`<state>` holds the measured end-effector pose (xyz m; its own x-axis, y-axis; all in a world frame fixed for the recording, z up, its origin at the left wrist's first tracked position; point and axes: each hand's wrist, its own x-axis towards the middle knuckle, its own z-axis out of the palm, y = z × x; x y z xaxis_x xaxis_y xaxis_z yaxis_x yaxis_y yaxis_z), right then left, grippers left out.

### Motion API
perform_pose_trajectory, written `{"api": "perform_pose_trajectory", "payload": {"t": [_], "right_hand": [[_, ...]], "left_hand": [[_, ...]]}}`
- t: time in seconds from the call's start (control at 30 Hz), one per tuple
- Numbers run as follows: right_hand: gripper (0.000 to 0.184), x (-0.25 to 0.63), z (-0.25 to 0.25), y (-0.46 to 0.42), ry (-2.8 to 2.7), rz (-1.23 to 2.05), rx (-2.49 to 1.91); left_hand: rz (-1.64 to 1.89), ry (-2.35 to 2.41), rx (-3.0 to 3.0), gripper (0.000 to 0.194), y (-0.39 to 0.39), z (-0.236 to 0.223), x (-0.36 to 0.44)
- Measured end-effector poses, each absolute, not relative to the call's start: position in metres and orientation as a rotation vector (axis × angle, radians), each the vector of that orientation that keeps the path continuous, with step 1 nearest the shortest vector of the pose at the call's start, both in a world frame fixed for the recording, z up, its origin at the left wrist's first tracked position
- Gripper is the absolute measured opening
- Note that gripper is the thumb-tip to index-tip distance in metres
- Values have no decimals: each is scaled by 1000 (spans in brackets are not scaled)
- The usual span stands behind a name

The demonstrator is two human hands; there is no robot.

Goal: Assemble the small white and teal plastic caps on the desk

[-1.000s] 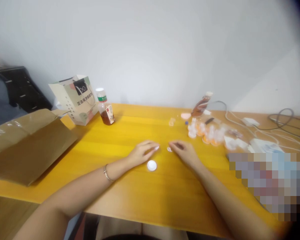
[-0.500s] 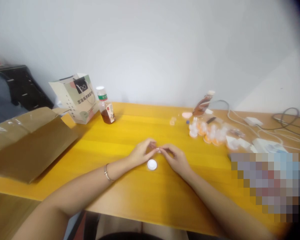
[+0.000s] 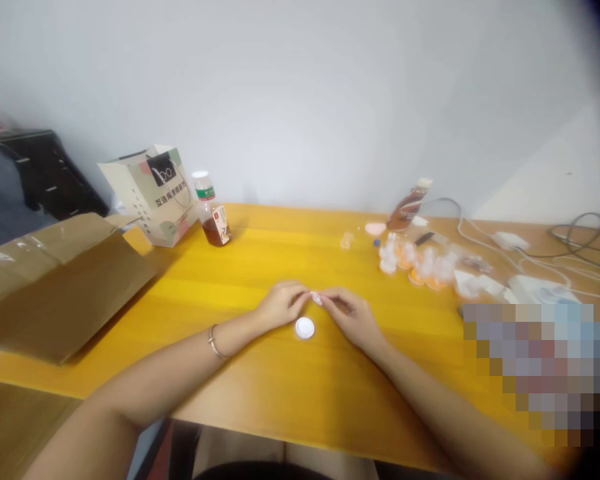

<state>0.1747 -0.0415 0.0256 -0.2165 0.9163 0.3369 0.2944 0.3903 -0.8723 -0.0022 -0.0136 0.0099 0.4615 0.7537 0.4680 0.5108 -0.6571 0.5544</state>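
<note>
The left hand and the right hand meet at their fingertips, pinching a small white piece between them — thumb and forefinger on each side. The piece is too blurred to name more closely. Its long axis looks slanted, one end toward the far left corner of the surface and the other toward the near right; no front or tip can be told. It sits over the middle of the wooden table, between the far and near edges.

Just on the near-edge side of the fingertips lies a round white lid, flat. A bracelet circles the left wrist.

Toward the far left corner stand a bottle of dark liquid and, beside it, a paper gift bag; an open cardboard box takes up the left end. Toward the far right corner, a brown bottle leans rightward behind a cluster of clear-and-orange containers — with cables beyond.
</note>
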Motion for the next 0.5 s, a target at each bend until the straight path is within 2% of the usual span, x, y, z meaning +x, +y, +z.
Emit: {"api": "perform_pose_trajectory", "payload": {"t": [0.5], "right_hand": [[30, 176, 25, -37, -1550, 1096, -1108]], "left_hand": [[969, 990, 2008, 24, -10, 10, 2]]}}
